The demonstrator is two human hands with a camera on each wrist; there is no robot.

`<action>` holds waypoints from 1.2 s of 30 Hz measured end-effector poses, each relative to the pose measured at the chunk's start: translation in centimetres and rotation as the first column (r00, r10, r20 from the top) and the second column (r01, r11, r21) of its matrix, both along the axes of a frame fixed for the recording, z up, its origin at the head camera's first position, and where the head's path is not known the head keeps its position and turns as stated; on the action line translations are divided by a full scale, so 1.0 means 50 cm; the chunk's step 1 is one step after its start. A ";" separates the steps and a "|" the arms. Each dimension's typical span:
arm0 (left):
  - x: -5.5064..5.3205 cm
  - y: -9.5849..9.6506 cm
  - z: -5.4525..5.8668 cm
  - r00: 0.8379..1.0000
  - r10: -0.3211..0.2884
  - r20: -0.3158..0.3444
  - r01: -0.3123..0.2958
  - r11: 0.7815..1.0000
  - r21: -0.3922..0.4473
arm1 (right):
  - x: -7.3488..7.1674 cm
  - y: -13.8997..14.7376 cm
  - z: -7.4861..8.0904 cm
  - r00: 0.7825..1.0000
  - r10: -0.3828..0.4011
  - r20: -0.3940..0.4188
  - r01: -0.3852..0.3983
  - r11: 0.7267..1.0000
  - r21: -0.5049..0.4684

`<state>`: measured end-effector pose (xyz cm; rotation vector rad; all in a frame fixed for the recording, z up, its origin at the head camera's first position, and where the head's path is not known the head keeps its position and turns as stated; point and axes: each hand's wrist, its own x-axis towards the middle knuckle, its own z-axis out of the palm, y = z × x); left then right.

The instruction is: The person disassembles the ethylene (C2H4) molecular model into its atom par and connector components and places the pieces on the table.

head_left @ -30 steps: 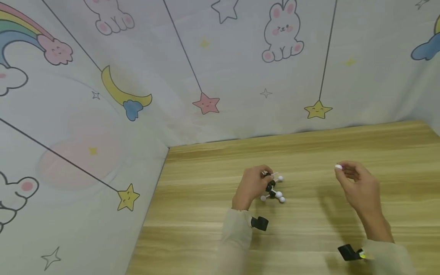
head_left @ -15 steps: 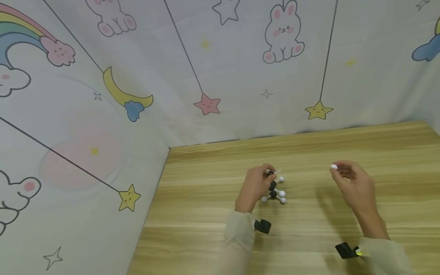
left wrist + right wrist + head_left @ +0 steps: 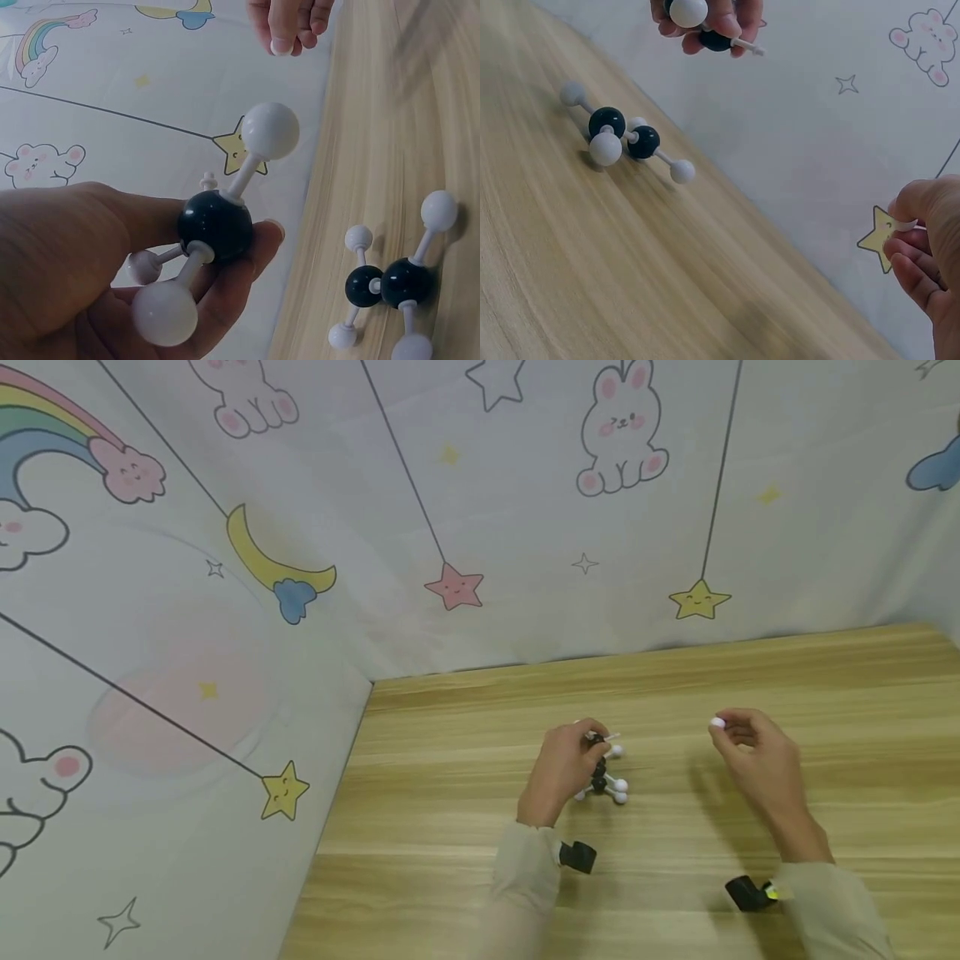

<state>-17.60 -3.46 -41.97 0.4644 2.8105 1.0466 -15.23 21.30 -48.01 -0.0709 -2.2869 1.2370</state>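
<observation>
Raised above the table, my left hand [image 3: 558,768] grips a ball-and-stick molecular model piece [image 3: 215,225] by its black part. White balls on short white rods stick out from it, and one bare white peg [image 3: 208,180] carries no ball. To the right, my right hand [image 3: 761,768] pinches a small white ball [image 3: 717,722] between thumb and fingertips, apart from the left hand's piece. A second molecular model [image 3: 607,124] lies on the tabletop, below and beside the left hand. It has two joined black balls with white balls on rods; in the head view the hand partly covers it.
The wood-grain table [image 3: 480,710] meets a pale cloth wall [image 3: 525,527] printed with rabbits, stars and moons at the back and left. Both wrists wear a small black camera, the left wrist camera [image 3: 579,857] and the right wrist camera [image 3: 748,893].
My right hand has moved left with the white ball, closer to the left hand. The left hand has shifted slightly right, still holding its model piece.
</observation>
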 end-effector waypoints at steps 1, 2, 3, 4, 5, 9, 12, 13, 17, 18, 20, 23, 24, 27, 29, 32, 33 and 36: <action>0.000 0.001 0.000 1.000 -0.001 0.001 0.001 1.000 0.000 | -0.003 0.000 -0.001 1.000 0.007 0.004 -0.007 1.000 0.003; 0.000 0.001 0.000 1.000 -0.001 0.005 0.001 1.000 0.002 | -0.006 -0.001 -0.001 1.000 0.016 0.009 -0.016 1.000 0.010; 0.000 0.002 -0.002 1.000 -0.001 0.010 0.001 1.000 0.003 | -0.009 -0.002 -0.002 1.000 0.027 0.008 -0.027 1.000 0.017; 0.000 0.003 -0.003 1.000 -0.002 0.011 0.002 1.000 0.003 | -0.013 -0.003 -0.003 0.999 0.042 0.009 -0.042 0.999 0.023; 0.000 0.004 -0.004 1.000 -0.002 0.014 0.002 1.000 0.002 | -0.018 -0.004 -0.004 0.998 0.054 0.009 -0.054 0.998 0.031; -0.001 0.008 -0.008 1.000 -0.005 0.018 0.005 1.000 0.003 | -0.040 -0.012 -0.013 0.995 0.100 0.013 -0.101 0.993 0.058; -0.001 0.010 -0.009 1.000 -0.009 0.011 0.008 1.000 0.007 | -0.056 -0.021 -0.019 0.992 0.125 0.031 -0.127 0.989 0.070; 0.000 0.010 -0.010 1.000 -0.009 0.010 0.009 1.000 0.008 | -0.061 -0.024 -0.021 0.990 0.132 0.041 -0.135 0.988 0.074; 0.001 0.012 -0.013 1.000 -0.012 0.018 0.012 1.000 0.012 | -0.079 -0.036 -0.033 0.986 0.154 0.063 -0.159 0.983 0.091; 0.002 0.012 -0.013 1.000 -0.015 0.022 0.015 1.000 0.011 | -0.083 -0.038 -0.037 0.985 0.157 0.069 -0.164 0.982 0.096; 0.003 0.014 -0.014 0.999 -0.020 0.026 0.020 1.000 0.009 | -0.090 -0.041 -0.044 0.982 0.167 0.086 -0.176 0.979 0.101; 0.005 0.017 -0.014 0.999 -0.028 0.019 0.028 1.000 0.004 | -0.100 -0.045 -0.053 0.976 0.183 0.122 -0.197 0.974 0.113; 0.005 0.018 -0.014 1.000 -0.027 0.014 0.027 1.000 0.000 | -0.104 -0.047 -0.056 0.973 0.186 0.135 -0.202 0.972 0.119; 0.005 0.019 -0.014 1.000 -0.029 0.003 0.029 1.000 -0.010 | -0.112 -0.048 -0.063 0.965 0.197 0.172 -0.221 0.966 0.135; 0.005 0.020 -0.013 0.999 -0.032 -0.003 0.032 0.999 -0.019 | -0.116 -0.049 -0.068 0.959 0.203 0.197 -0.235 0.960 0.152; 0.005 0.020 -0.013 0.999 -0.044 -0.006 0.043 0.999 -0.027 | -0.119 -0.047 -0.072 0.949 0.215 0.232 -0.258 0.950 0.174; 0.005 0.020 -0.013 0.999 -0.046 -0.008 0.046 0.998 -0.030 | -0.120 -0.047 -0.073 0.946 0.217 0.242 -0.264 0.947 0.181; 0.005 0.021 -0.012 0.999 -0.052 -0.012 0.052 0.998 -0.034 | -0.125 -0.046 -0.075 0.938 0.230 0.259 -0.284 0.939 0.195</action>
